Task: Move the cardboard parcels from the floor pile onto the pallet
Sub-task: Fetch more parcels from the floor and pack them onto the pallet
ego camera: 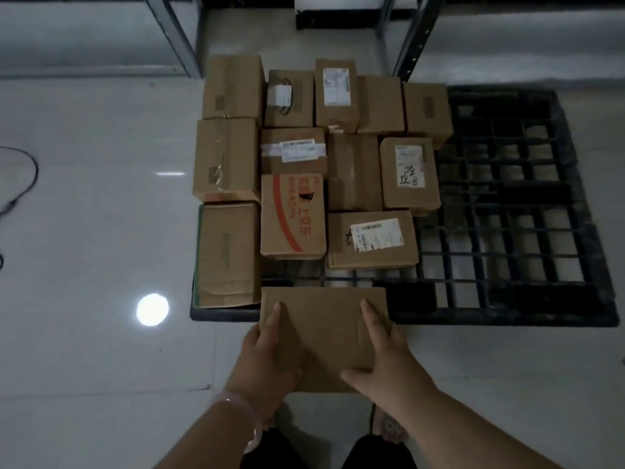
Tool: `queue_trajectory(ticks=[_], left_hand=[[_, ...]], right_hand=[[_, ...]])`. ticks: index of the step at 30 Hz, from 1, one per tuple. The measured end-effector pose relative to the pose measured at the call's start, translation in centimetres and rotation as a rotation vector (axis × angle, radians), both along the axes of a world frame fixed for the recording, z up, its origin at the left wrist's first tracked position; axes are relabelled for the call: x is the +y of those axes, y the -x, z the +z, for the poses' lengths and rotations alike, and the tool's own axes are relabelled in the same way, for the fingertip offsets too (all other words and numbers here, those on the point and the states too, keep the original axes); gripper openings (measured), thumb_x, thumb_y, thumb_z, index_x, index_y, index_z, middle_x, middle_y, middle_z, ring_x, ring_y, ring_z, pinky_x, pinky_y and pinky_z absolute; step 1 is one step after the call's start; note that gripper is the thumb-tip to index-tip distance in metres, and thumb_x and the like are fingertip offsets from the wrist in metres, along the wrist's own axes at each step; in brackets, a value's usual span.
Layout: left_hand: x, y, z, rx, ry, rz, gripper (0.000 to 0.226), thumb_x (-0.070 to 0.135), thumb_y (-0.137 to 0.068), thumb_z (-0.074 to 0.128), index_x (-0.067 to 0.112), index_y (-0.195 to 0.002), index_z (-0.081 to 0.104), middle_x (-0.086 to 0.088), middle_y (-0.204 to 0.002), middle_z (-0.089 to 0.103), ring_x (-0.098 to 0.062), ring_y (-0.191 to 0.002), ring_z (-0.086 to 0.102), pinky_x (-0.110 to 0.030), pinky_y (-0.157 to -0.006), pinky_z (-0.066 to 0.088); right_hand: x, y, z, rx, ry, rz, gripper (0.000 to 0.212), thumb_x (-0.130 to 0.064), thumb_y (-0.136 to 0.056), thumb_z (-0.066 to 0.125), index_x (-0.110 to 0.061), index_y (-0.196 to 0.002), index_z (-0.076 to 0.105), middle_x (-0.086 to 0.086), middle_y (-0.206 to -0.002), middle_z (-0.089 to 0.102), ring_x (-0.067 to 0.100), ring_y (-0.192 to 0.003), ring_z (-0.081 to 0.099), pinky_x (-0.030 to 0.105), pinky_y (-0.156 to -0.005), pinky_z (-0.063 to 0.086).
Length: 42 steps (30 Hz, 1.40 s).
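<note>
Little here reads clearly. Just beyond the left hand (270, 353), which grips a plain brown cardboard parcel (321, 330), a brown cardboard box with a broad orange-red stripe (293, 216) carries orange-red Chinese characters running sideways, too blurred to make out. Beyond the right hand (384, 360), a flat brown box (372, 259) wears a white shipping label (376, 234) showing barcode lines only. Farther off, another white label (410, 166) bears a black handwritten scrawl.

A grey metal shelving frame (179, 38) stands on the glossy pale tiled floor (101, 231), and between its slanted uprights, at the far edge of view, sits a white block with a black base (333, 20). Well left of the frame and nearer the camera, a thin black cable (36, 172) loops over the tiles. Nearer still lies a round bright lamp reflection (152, 309).
</note>
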<state>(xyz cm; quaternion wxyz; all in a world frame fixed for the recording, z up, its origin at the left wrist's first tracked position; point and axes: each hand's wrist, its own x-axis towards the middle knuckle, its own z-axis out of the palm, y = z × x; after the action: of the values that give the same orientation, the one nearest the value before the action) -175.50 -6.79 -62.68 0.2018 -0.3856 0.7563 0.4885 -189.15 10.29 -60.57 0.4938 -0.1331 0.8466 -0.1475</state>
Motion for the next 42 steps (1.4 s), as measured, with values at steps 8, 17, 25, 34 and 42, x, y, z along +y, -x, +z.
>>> queue_trajectory(ticks=[8,17,25,34,42], left_hand=[[-3.0,3.4,-12.0,-0.065,0.136,0.004,0.09,0.021,-0.086,0.07,0.038,-0.154,0.015,0.001,-0.158,0.02,-0.023,-0.141,0.03,-0.03,-0.108,0.034],[-3.1,5.1,-19.1,-0.199,0.183,0.035,0.087,0.028,-0.093,0.061,0.046,-0.153,0.0,0.01,-0.159,-0.008,-0.031,-0.147,0.006,-0.049,-0.118,0.028],[-1.6,5.3,-19.8,-0.144,0.274,0.033,0.088,0.047,-0.093,0.056,0.044,-0.153,-0.008,0.004,-0.159,-0.026,-0.027,-0.149,-0.009,-0.048,-0.122,0.012],[0.8,1.0,-19.1,-0.14,0.545,-0.501,0.088,0.064,-0.094,0.035,0.051,-0.132,-0.044,0.008,-0.144,-0.054,-0.017,-0.133,-0.049,-0.04,-0.114,-0.022],[0.6,1.1,-20.1,-0.208,0.602,-0.609,0.085,0.066,-0.095,0.028,0.046,-0.131,-0.047,0.002,-0.138,-0.059,-0.024,-0.132,-0.05,-0.043,-0.115,-0.023]], right_hand=[[-2.9,2.4,-13.3,0.026,0.091,-0.039,0.112,-0.043,-0.084,0.074,-0.073,-0.13,-0.024,-0.005,-0.163,0.001,0.02,-0.143,0.032,0.033,-0.105,0.04],[-4.3,2.9,-21.8,0.021,0.094,-0.047,0.105,-0.037,-0.087,0.073,-0.07,-0.139,-0.012,-0.009,-0.164,-0.011,0.022,-0.15,0.017,0.026,-0.104,0.031],[-3.2,3.3,-23.8,0.099,0.216,0.009,0.107,-0.042,-0.081,0.078,-0.074,-0.136,-0.008,-0.027,-0.155,-0.026,0.013,-0.151,0.008,0.024,-0.107,0.024],[-1.5,0.6,-22.8,0.431,0.08,0.509,0.102,-0.059,-0.09,0.057,-0.058,-0.136,-0.034,-0.013,-0.146,-0.052,0.017,-0.142,-0.038,0.041,-0.118,-0.004],[-1.9,2.2,-23.1,0.497,0.082,0.606,0.095,-0.047,-0.098,0.051,-0.056,-0.132,-0.038,-0.011,-0.149,-0.047,0.02,-0.143,-0.037,0.041,-0.119,-0.006]])
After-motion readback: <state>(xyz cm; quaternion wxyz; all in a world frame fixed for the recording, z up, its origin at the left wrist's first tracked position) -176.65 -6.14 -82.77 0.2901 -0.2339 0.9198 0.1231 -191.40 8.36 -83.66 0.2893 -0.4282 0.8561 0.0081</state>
